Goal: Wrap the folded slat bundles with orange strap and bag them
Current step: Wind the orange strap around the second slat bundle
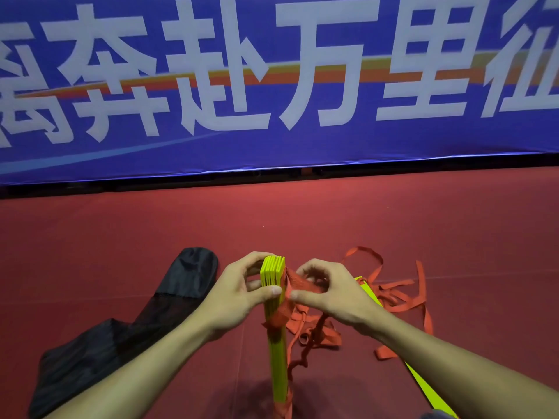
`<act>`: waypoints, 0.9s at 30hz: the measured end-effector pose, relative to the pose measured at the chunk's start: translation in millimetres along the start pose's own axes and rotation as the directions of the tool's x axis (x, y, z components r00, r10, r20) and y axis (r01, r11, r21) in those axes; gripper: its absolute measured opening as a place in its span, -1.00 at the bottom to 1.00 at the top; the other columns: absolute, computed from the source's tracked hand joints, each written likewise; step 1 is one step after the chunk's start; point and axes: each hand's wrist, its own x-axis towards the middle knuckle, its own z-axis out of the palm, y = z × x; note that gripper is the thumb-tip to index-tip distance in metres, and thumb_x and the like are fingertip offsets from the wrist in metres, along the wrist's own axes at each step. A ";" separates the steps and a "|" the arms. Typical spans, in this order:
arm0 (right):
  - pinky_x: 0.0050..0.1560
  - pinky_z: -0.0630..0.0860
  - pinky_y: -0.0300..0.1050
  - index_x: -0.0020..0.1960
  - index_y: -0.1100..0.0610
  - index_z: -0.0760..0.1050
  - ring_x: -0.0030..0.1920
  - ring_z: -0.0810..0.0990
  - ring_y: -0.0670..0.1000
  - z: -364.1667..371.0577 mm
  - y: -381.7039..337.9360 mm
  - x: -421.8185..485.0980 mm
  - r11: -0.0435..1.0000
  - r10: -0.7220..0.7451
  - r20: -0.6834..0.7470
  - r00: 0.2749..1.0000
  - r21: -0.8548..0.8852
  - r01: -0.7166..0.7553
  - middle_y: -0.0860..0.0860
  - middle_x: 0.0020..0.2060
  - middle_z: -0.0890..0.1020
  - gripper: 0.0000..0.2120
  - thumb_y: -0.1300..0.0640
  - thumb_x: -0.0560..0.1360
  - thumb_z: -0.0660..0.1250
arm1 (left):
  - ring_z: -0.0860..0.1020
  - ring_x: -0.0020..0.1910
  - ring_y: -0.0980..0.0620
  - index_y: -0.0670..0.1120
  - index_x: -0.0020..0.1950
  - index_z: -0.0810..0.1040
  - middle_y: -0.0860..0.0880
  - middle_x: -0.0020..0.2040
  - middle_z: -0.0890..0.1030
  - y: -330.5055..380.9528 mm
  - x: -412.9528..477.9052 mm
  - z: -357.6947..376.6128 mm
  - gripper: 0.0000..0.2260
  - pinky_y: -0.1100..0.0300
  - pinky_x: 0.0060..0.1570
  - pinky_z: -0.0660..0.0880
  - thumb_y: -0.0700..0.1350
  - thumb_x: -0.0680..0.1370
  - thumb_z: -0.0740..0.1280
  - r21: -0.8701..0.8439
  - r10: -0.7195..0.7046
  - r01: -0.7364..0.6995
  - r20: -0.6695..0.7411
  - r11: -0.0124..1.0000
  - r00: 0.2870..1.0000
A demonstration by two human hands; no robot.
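In the lower middle of the frame a yellow-green slat bundle (pixel 278 355) stands upright on the red floor (pixel 302 213), its top end towards the camera. The left hand (pixel 239 294) holds the top of this bundle: the grip is closed around it, with the thumb pressed on the near side and the fingers curled behind. Just to the right, the right hand (pixel 329 294) has its grip closed on the orange strap (pixel 299 282), pinching it between thumb and fingers beside the top of the bundle. The strap is already around the bundle at about its middle, and it also shows at the lower end (this part is at the frame's bottom edge and somewhat blurred).

The rest of the strap lies in loose tangled loops on the floor, right of the hands. Under it, towards the lower right, a separate yellow slat (pixel 423 385) lies flat on the floor. In the lower left lies a black bag (pixel 127 328), flat and crumpled, apart from the bundle. The upper half of the frame shows a blue banner (pixel 272 146) with large white characters.
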 end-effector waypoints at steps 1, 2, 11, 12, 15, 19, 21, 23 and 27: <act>-0.27 0.43 -0.12 -0.10 0.06 0.56 -0.34 0.44 -0.15 1.4 -1.2 -0.1 0.997 -0.008 0.022 1.000 -0.074 0.009 -0.02 -0.35 0.56 -0.62 -0.14 0.25 0.55 | 0.66 -0.03 0.12 -0.13 0.20 0.53 -0.07 0.07 0.63 -0.5 0.7 0.7 -0.63 0.26 -0.03 0.56 -0.43 0.47 0.43 0.014 0.008 -0.008 -0.004 1.000 1.000; -0.28 0.42 -0.12 -0.10 0.06 0.55 -0.35 0.42 -0.16 3.6 -2.7 -0.4 0.987 -0.004 0.039 0.999 -0.160 0.010 -0.02 -0.34 0.57 -0.52 -0.26 0.20 0.53 | 0.66 -0.03 0.11 -0.12 0.20 0.54 -0.09 0.07 0.63 -0.9 1.0 1.4 -0.63 0.26 -0.02 0.56 -0.42 0.47 0.44 0.026 0.015 -0.015 -0.010 1.000 1.000; -0.35 0.36 -0.15 -0.21 0.11 0.51 -0.41 0.35 -0.15 14.8 -8.6 1.5 0.973 -0.003 0.067 0.998 -0.230 0.018 -0.07 -0.44 0.45 -0.78 -0.03 0.34 0.43 | 0.67 -0.02 0.00 -0.15 0.16 0.54 -0.08 0.05 0.63 -5.5 2.3 -0.2 -0.65 0.13 0.05 0.60 -0.39 0.44 0.49 0.099 0.051 -0.047 -0.041 0.994 0.998; -0.33 0.39 -0.10 -0.19 0.13 0.52 -0.40 0.36 -0.13 13.5 -8.5 1.8 0.978 0.012 0.079 0.997 -0.209 0.005 -0.05 -0.43 0.46 -0.82 0.02 0.34 0.39 | 0.68 -0.03 -0.02 -0.14 0.16 0.54 -0.08 0.05 0.63 -4.8 2.0 -0.4 -0.66 0.09 0.06 0.62 -0.38 0.44 0.49 0.106 0.049 -0.045 -0.040 0.993 0.998; -0.24 0.52 0.05 -0.17 0.12 0.55 -0.36 0.53 0.03 9.1 -7.2 3.6 0.985 0.053 0.083 0.995 -0.168 -0.038 0.07 -0.36 0.60 -0.92 0.15 0.36 0.30 | 0.68 -0.06 -0.03 -0.13 0.14 0.53 -0.02 0.03 0.62 -3.0 1.9 -0.1 -0.67 0.05 0.05 0.62 -0.36 0.45 0.50 0.133 0.051 -0.046 -0.037 0.990 0.998; -0.30 0.55 0.00 -0.16 0.12 0.56 -0.37 0.61 0.02 5.2 -8.0 4.1 0.988 0.080 0.077 0.994 -0.140 -0.068 0.13 -0.27 0.67 -0.79 0.33 0.45 0.19 | 0.64 -0.13 0.14 -0.17 0.14 0.47 0.18 -0.06 0.60 -1.1 0.6 1.8 -0.69 0.22 -0.06 0.58 -0.37 0.48 0.46 0.174 0.046 -0.045 -0.004 0.984 0.999; -0.38 0.48 -0.19 -0.11 0.18 0.55 -0.42 0.57 -0.08 3.8 -12.9 2.4 0.986 0.087 0.075 0.993 -0.150 -0.075 0.12 -0.26 0.68 -0.78 0.38 0.48 0.16 | 0.62 -0.18 0.20 -0.20 0.15 0.43 0.27 -0.14 0.59 -0.7 -0.7 3.6 -0.70 0.30 -0.12 0.53 -0.38 0.51 0.43 0.186 0.042 -0.045 0.023 0.982 0.999; -0.38 0.37 -0.36 -0.12 0.17 0.55 -0.47 0.51 -0.19 2.1 -16.6 1.2 0.980 0.082 0.062 0.995 -0.188 -0.069 0.05 -0.30 0.67 -0.82 0.34 0.51 0.21 | 0.61 -0.21 0.23 -0.23 0.16 0.40 0.27 -0.17 0.59 0.7 -1.9 4.6 -0.71 0.31 -0.14 0.52 -0.39 0.52 0.41 0.195 0.042 -0.049 0.039 0.980 0.998; -0.39 0.31 -0.38 -0.16 0.06 0.54 -0.47 0.47 -0.24 0.9 -15.9 1.4 0.952 0.043 0.027 0.999 -0.304 -0.033 -0.09 -0.45 0.56 -0.95 0.14 0.48 0.39 | 0.56 -0.19 0.19 -0.20 0.16 0.42 0.25 -0.15 0.56 1.3 -1.7 2.4 -0.72 0.25 -0.09 0.55 -0.35 0.52 0.42 0.207 0.056 -0.063 0.039 0.976 0.998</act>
